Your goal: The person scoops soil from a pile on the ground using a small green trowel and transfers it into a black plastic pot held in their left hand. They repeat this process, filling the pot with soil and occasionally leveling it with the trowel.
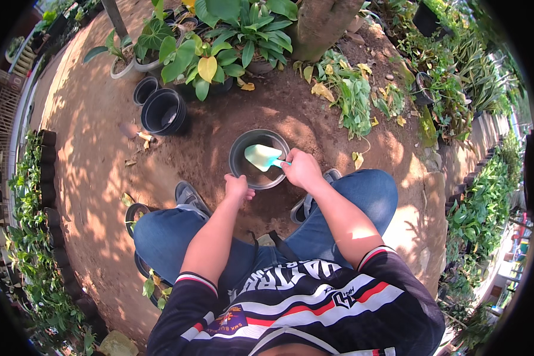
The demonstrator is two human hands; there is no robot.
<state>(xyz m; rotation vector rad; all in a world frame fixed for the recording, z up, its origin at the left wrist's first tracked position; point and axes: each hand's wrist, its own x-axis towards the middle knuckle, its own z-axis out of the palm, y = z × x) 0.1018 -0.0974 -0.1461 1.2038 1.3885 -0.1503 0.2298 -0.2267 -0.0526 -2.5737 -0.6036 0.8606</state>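
A round dark plastic plant pot (237, 165) stands on the soil between my feet, with brown soil (259, 177) visible inside it. My right hand (305, 169) grips the turquoise handle of a small garden trowel (263, 156). The trowel's pale, brightly lit blade lies over the pot's opening and points left. At the pot's lower left rim is my left hand (237, 187), its thumb on the rim and its fingers around the outer wall. Part of the right rim is hidden behind my right hand.
Stacked black pots (163, 112) and a smaller black pot (145, 91) stand at the upper left. Beside them lies another hand trowel (146, 136). Leafy potted plants (222, 58) and a tree trunk (322, 29) are ahead. Wilted cut vines (353, 100) lie on the right.
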